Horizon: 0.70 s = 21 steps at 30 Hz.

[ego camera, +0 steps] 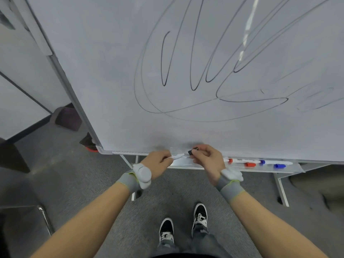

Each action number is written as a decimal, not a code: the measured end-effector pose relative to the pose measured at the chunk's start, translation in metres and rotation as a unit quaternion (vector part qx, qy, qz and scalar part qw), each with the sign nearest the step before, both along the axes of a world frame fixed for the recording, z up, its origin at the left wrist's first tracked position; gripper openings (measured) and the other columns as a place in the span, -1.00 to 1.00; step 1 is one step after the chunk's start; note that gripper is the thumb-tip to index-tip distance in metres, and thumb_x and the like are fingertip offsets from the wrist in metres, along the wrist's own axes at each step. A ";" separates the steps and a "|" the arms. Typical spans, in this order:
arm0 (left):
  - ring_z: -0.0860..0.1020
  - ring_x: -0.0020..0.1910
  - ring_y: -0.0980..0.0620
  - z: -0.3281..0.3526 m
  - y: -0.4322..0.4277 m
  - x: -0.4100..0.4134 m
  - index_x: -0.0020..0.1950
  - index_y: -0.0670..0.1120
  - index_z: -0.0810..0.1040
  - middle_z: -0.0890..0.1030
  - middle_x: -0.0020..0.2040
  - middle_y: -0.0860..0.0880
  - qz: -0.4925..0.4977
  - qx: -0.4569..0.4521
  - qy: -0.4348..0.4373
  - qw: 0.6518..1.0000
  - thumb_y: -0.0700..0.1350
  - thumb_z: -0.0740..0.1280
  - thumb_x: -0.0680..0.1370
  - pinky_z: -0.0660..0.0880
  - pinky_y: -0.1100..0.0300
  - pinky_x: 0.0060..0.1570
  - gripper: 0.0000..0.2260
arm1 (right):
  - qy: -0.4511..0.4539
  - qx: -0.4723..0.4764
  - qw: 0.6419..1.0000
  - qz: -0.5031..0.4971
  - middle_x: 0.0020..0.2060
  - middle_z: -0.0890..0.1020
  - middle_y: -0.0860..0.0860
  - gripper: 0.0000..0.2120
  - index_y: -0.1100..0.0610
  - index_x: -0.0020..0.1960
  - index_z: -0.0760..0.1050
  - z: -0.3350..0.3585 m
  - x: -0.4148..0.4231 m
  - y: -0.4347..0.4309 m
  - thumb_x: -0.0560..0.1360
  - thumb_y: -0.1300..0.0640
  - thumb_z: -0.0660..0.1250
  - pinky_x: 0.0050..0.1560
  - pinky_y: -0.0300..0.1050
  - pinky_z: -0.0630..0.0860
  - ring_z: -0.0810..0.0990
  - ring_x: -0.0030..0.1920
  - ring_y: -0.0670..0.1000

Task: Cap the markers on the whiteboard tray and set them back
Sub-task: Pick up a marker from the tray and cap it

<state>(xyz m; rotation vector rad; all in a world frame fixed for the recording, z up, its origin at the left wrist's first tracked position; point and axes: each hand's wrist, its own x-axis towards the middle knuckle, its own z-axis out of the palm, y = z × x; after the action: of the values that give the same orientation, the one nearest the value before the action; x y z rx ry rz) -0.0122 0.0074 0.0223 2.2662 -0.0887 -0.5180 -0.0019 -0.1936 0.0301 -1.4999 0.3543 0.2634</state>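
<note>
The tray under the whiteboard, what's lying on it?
On the tray lie a red marker, a blue marker, a loose red cap and a blue cap. The hands hide the tray's middle.

Head view, steeply down, near whiteboard (186, 90)

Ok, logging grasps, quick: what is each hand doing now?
Left hand: closed on the white marker.
Right hand: closed on the black cap.

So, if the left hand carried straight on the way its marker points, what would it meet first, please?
Most likely the black cap pinched in the right hand; the marker in the left hand points at it, though depth is unclear.
</note>
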 end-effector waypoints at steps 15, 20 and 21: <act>0.36 -0.40 0.02 0.020 -0.028 0.012 -0.22 -0.07 0.47 0.41 -0.40 0.03 -0.101 -0.023 -0.056 0.993 -0.06 0.22 0.58 0.30 0.13 -0.33 -0.80 | 0.002 0.007 0.998 0.057 -0.29 0.70 0.21 -0.91 0.26 -0.07 0.60 0.017 -0.009 -0.029 0.43 0.35 0.38 -0.21 -0.22 0.63 0.67 -0.25 0.08; 0.31 -0.42 0.07 0.009 -0.046 0.000 -0.28 -0.05 0.39 0.37 -0.43 0.05 -0.130 -0.048 -0.104 0.985 -0.02 0.20 0.56 0.26 0.16 -0.37 -0.77 | 0.058 0.034 0.994 0.082 -0.33 0.72 0.18 -0.91 0.29 -0.07 0.59 0.015 -0.015 -0.046 0.46 0.37 0.33 -0.29 -0.21 0.64 0.69 -0.32 0.07; 0.30 -0.43 0.08 0.006 -0.051 -0.003 -0.29 0.01 0.37 0.36 -0.44 0.08 -0.131 -0.052 -0.105 0.984 0.00 0.20 0.56 0.23 0.19 -0.38 -0.78 | 0.065 0.031 0.994 0.083 -0.34 0.71 0.17 -0.92 0.29 -0.07 0.59 0.015 -0.017 -0.050 0.47 0.36 0.33 -0.31 -0.21 0.64 0.69 -0.33 0.07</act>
<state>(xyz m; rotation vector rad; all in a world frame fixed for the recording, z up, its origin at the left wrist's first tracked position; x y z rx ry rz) -0.0151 -0.0434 0.0281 2.2107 -0.5145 -0.3959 -0.0185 -0.2432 0.0451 -1.4561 0.3211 0.5014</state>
